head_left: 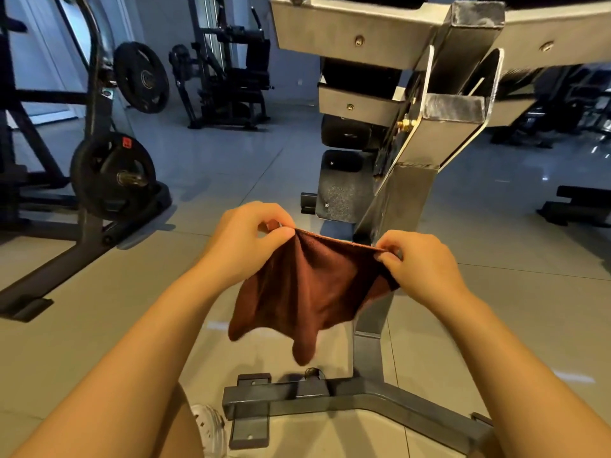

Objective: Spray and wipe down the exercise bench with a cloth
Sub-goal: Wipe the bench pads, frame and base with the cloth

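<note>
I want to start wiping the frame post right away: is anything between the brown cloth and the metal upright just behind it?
Nothing visible. The cloth hangs stretched between the left hand and right hand, each pinching its top edge, with the bench's metal upright directly behind it. No spray bottle is in view.

The brown cloth I pinch looks soft, matt terry. The bench frame at upper right is scuffed grey metal; the floor tiles shine glossy.

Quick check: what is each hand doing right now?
Left hand: fingers pinch the top edge of the brown cloth.
Right hand: fingers pinch the cloth's other top corner.
</note>
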### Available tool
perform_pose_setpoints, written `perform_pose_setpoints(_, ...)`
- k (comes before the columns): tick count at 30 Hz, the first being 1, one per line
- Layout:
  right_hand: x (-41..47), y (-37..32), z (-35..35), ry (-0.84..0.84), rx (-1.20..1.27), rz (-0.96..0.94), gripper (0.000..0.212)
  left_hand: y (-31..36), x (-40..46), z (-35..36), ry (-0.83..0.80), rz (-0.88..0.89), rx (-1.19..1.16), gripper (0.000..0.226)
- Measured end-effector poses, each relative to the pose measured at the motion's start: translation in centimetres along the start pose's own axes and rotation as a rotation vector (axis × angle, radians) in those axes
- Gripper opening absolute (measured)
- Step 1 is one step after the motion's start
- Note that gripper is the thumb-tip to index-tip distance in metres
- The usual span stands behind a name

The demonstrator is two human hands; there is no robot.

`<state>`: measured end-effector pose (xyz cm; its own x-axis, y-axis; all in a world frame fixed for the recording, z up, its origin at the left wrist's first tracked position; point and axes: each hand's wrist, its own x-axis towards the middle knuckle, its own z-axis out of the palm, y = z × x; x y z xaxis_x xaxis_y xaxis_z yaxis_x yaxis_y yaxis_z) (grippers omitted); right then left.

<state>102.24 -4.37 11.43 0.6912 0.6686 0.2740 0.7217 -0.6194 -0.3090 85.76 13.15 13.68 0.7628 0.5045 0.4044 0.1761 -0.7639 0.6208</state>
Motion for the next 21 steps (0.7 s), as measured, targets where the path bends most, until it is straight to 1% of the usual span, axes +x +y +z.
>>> perform_pose_setpoints(3, -0.1, 0.2, -0.5, 0.026, 0.296, -0.033, 0.018, -0.3, -0.2, -0.9, 0.005, 0.051, -0.059, 0.022)
perform_pose_setpoints(5, -0.4, 0.2, -1.1, 0.012, 0.444, -0.082, 0.029, -0.1, -0.3, -1.1, -0.009, 0.098, -0.194, 0.018)
perform_pose_setpoints(7, -0.9, -0.3, -1.7, -0.023, 0.541, -0.139, 0.043, 0.3, -0.5, -1.0, -0.042, 0.152, -0.361, 0.008)
perform_pose_setpoints(8, -1.2, -0.7, -1.8, -0.027, 0.599, -0.173, 0.046, 0.6, -0.6, -0.8, -0.054, 0.174, -0.441, 0.005)
perform_pose_setpoints(10, -1.8, -1.8, -1.8, -0.016, 0.749, -0.214, 0.040, 1.0, -0.7, -0.3, -0.065, 0.190, -0.577, 0.008)
perform_pose_setpoints(12, -2.2, -3.1, -1.2, -0.011, 0.862, -0.194, 0.030, 1.6, -0.6, 0.4, -0.080, 0.183, -0.699, 0.009)
perform_pose_setpoints(13, -2.3, -3.5, -0.9, -0.004, 0.863, -0.178, 0.027, 1.9, -0.6, 0.7, -0.098, 0.181, -0.749, 0.009)
perform_pose_setpoints(15, -2.2, -3.8, -0.5, 0.040, 0.770, -0.156, 0.026, 2.7, -0.7, 1.3, -0.142, 0.194, -0.801, 0.010)
perform_pose_setpoints(18, -2.2, -3.8, -0.6, 0.043, 0.646, -0.174, 0.025, 3.1, -0.8, 1.8, -0.163, 0.231, -0.761, 0.010)
perform_pose_setpoints(21, -2.3, -3.9, -0.1, 0.034, 0.663, -0.119, 0.025, 3.1, -0.8, 1.9, -0.146, 0.249, -0.702, 0.010)
